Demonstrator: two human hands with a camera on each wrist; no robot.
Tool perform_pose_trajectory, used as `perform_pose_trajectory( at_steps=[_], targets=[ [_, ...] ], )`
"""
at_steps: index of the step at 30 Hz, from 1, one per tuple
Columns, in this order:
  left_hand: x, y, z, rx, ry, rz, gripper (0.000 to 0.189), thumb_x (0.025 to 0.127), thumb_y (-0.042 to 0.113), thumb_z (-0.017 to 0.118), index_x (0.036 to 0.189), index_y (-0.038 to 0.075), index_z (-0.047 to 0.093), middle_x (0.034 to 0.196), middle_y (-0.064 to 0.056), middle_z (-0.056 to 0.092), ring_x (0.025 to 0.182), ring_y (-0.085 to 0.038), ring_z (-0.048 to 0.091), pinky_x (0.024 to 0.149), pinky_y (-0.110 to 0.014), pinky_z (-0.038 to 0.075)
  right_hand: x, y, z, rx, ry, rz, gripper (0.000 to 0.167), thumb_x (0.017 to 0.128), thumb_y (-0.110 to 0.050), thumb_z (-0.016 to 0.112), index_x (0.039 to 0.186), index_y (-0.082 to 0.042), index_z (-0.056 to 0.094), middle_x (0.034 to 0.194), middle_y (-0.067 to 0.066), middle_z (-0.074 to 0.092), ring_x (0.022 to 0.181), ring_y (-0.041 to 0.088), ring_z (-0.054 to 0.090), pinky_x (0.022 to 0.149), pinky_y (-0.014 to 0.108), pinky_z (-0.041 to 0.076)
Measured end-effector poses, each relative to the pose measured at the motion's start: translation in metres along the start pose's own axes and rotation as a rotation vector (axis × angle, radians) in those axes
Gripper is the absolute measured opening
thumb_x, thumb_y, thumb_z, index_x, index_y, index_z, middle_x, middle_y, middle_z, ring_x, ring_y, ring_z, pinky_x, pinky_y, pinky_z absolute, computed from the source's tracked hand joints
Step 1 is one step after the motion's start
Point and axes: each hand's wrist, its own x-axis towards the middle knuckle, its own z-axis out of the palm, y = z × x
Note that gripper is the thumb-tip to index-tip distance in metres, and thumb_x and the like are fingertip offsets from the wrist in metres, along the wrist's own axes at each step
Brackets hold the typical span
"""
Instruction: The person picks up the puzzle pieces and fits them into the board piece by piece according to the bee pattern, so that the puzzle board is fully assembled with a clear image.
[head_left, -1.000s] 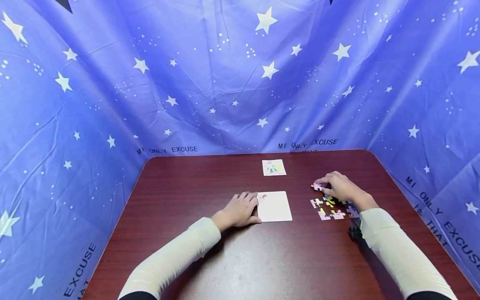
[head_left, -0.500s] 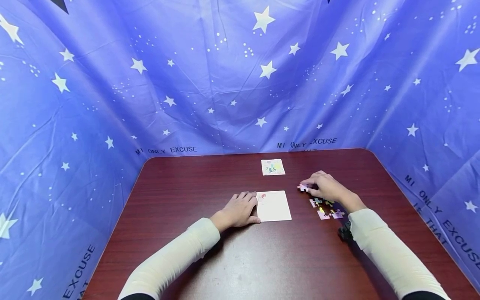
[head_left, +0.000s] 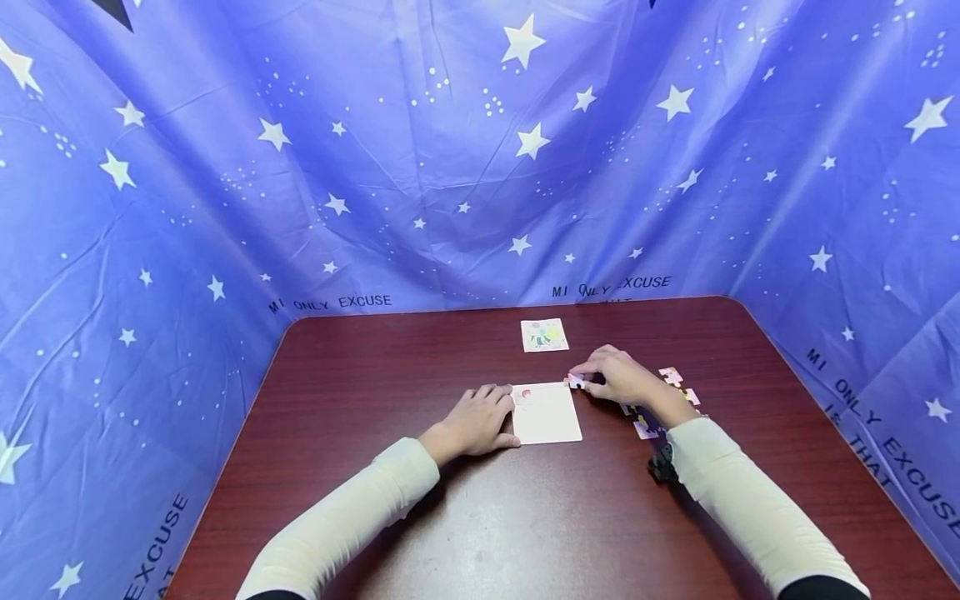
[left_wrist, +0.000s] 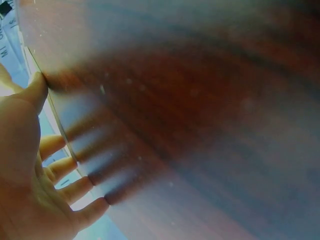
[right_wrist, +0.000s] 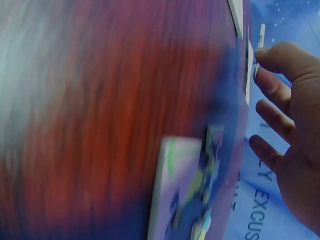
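My left hand (head_left: 478, 421) lies at the left edge of a white square board (head_left: 551, 425), fingertips right at its edge and thumb near its lower corner. A small red print (head_left: 526, 393) shows near the board's upper left corner. Between thumb and index finger, my right hand (head_left: 624, 383) pinches a pale pink jigsaw puzzle piece (head_left: 576, 382) at the board's upper right corner. In the right wrist view the held piece (right_wrist: 261, 37) appears edge-on, with the other fingers loosely bent. The left wrist view shows the left hand (left_wrist: 25, 160) with its fingers spread and fingertips down.
Several loose jigsaw pieces (head_left: 670, 375) lie on the brown table (head_left: 480, 517) right of the board, partly hidden by my right hand and forearm. A small picture card (head_left: 545, 335) lies behind the board. Blue star-patterned cloth (head_left: 420, 167) hangs around the table.
My right hand has moved left with the pinched puzzle piece, from above the loose pieces to the board's upper right corner. My left hand has stayed at the board's left edge.
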Motion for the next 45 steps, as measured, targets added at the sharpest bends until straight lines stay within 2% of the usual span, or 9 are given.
perform_pose_trajectory(
  at_steps=[7,16,26,34,45],
  targets=[
    [0.0,0.0,0.0,-0.006,0.005,0.0,0.051,0.091,0.064,0.061,0.113,0.018,0.056,0.156,-0.008,0.046,0.139,-0.031,0.049,0.103,-0.049,0.047,0.014,-0.018,0.006,-0.012,-0.049,-0.022,0.027,0.088,-0.022,0.074,0.115,-0.021,0.078,0.086,-0.011,0.065,0.107,0.028,0.058,0.083,0.048,0.045],
    [0.0,-0.001,0.001,-0.001,-0.001,-0.002,0.052,0.091,0.064,0.061,0.113,0.018,0.056,0.156,-0.008,0.046,0.139,-0.03,0.049,0.103,-0.049,0.048,0.027,-0.037,0.009,-0.026,-0.08,-0.072,0.026,0.089,-0.023,0.073,0.115,-0.021,0.078,0.088,-0.01,0.067,0.103,0.023,0.058,0.079,0.04,0.043],
    [0.001,-0.001,0.001,-0.003,-0.006,-0.003,0.052,0.091,0.065,0.061,0.112,0.019,0.055,0.156,-0.008,0.046,0.139,-0.031,0.048,0.103,-0.049,0.047,0.034,-0.043,0.018,-0.037,-0.087,-0.08,0.029,0.086,-0.02,0.073,0.114,-0.023,0.078,0.089,-0.008,0.067,0.099,0.018,0.057,0.077,0.036,0.041],
    [0.0,0.0,0.0,-0.009,-0.015,-0.004,0.052,0.091,0.065,0.06,0.114,0.018,0.055,0.157,-0.008,0.045,0.14,-0.03,0.047,0.104,-0.049,0.047,0.035,-0.048,0.02,-0.065,-0.111,-0.085,0.03,0.087,-0.021,0.072,0.116,-0.02,0.078,0.098,-0.002,0.073,0.103,0.022,0.058,0.077,0.037,0.042],
    [0.0,0.0,0.0,-0.007,-0.015,-0.001,0.053,0.092,0.066,0.059,0.116,0.019,0.056,0.157,-0.008,0.045,0.14,-0.03,0.048,0.104,-0.049,0.047,0.036,-0.051,0.02,-0.069,-0.118,-0.081,0.03,0.086,-0.021,0.073,0.115,-0.023,0.078,0.098,-0.003,0.072,0.104,0.02,0.058,0.078,0.037,0.042]
  ],
)
